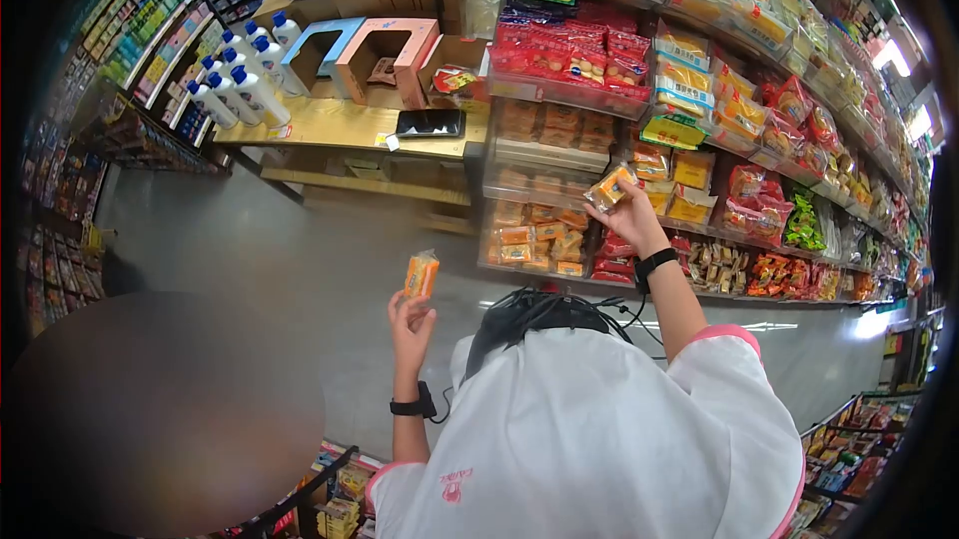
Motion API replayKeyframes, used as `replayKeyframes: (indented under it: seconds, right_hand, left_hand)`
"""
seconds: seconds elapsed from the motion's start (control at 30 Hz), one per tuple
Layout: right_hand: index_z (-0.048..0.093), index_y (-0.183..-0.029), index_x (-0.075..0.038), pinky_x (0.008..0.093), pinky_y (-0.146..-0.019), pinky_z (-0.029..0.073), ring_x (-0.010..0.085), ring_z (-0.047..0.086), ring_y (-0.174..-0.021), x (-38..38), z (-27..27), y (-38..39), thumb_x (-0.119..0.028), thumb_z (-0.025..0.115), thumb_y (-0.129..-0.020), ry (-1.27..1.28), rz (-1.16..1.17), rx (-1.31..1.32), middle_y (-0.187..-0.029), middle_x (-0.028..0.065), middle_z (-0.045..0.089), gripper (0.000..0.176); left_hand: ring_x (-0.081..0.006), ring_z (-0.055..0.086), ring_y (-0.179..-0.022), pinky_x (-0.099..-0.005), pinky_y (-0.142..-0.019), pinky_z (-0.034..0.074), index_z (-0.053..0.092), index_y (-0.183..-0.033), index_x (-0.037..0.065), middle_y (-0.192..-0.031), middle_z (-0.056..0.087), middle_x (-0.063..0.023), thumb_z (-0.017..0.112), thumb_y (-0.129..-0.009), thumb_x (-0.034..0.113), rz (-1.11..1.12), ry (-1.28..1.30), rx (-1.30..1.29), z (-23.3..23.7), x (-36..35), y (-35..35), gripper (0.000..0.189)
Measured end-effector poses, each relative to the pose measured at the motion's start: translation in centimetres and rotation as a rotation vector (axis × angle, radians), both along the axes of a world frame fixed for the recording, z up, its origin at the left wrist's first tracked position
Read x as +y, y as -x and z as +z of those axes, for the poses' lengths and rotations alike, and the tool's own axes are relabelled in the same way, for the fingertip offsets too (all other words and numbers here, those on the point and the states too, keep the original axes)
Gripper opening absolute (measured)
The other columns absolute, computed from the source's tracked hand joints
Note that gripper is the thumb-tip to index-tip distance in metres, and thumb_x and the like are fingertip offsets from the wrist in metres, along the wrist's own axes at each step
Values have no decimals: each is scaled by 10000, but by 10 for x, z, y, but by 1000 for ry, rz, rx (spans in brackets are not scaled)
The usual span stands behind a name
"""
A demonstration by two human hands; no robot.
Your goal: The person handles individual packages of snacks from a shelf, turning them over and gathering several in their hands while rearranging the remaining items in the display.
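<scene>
My left hand [411,322], raised over the grey floor, grips the lower end of an orange-and-white packaged snack [422,274] in clear wrap, held upright. Out in front of the shelves, my right hand [631,216] has its fingers around a second packaged snack [608,189], yellow-orange with a clear wrapper. Behind that hand lie a bin of orange snack packs [534,237] and several yellow packs [691,171]. A black band circles each wrist. What is printed on the wrappers is too small to read.
Tiered shelves of packaged foods [739,119] curve along the right. A wooden table [340,119] at the upper left carries white bottles with blue caps [240,89], cut-open boxes [385,49] and a black phone-like slab [431,123]. A large blurred shape [170,419] covers the lower left.
</scene>
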State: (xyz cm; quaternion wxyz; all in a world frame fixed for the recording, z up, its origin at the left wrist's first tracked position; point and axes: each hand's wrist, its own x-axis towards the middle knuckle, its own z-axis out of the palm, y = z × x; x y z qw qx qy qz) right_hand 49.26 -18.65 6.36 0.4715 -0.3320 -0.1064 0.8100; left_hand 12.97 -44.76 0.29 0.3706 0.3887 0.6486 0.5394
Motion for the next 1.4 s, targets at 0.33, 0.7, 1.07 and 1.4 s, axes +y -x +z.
replayKeyframes:
  seconds: [0.33, 0.7, 1.07, 1.4]
  right_hand:
    - [451, -1237, -87, 461, -897, 500, 204, 517, -903, 32, -2, 10, -140, 573, -919, -57, 136, -475, -1110, 107, 524, 345]
    - [533, -1116, -61, 437, -745, 542, 247, 525, -822, 99, -46, -8, -345, 738, -787, -197, 57, -968, -1022, 115, 506, 480]
    - [657, -948, -13, 487, -812, 469, 425, 567, -927, 137, -53, 11, -119, 529, -837, -868, -47, -2396, -1044, 279, 566, 200]
    - [647, -745, -27, 470, -732, 504, 398, 614, -832, 159, -85, 16, -54, 512, -808, -1051, -163, -2394, -803, 205, 631, 152]
  left_hand:
    - [-166, 603, -952, -321, -858, 542, 574, -1157, -1, -1318, 419, -101, 638, -869, 35, 253, -154, -198, 26, -26, -5, 298]
    - [-165, 571, -970, -350, -882, 534, 541, -1214, 15, -1459, 258, -115, 549, -935, 110, 481, -192, -389, 32, -60, -18, 295]
    - [-159, 552, -975, -342, -884, 522, 538, -1220, 8, -1447, 281, -86, 559, -939, 129, 616, -240, -408, 31, -53, -33, 307]
    - [-156, 553, -969, -344, -872, 521, 535, -1225, 12, -1439, 300, -82, 563, -937, 141, 647, -216, -379, 37, -42, -39, 317]
